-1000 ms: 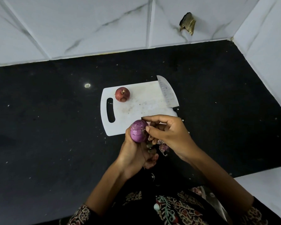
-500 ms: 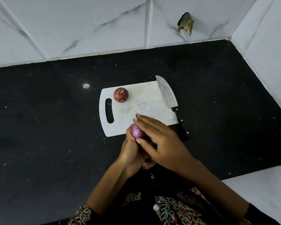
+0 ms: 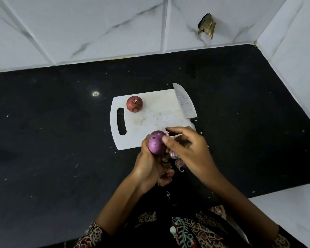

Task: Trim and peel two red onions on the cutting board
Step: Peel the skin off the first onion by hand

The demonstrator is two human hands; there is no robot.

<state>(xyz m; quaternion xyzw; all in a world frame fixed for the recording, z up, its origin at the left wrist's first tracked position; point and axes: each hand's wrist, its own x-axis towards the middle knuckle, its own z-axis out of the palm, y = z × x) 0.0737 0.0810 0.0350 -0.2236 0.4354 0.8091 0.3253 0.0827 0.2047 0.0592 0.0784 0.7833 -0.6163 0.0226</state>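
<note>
No readable text, label, brand, number or sign is seen anywhere; the marks on the knife blade (image 3: 184, 102) are too small to be read.

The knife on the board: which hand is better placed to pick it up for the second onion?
The right hand. The knife lies at the board's right edge, handle toward that hand. The left hand grips the peeled onion; the unpeeled onion sits farther left.

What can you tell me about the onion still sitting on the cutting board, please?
The unpeeled red onion is round, with dry reddish-brown skin intact and a small stem nub on top. It rests alone near the far left corner of the white cutting board, beside the handle slot. Nothing touches it but the board; neither hand is near it.
</note>
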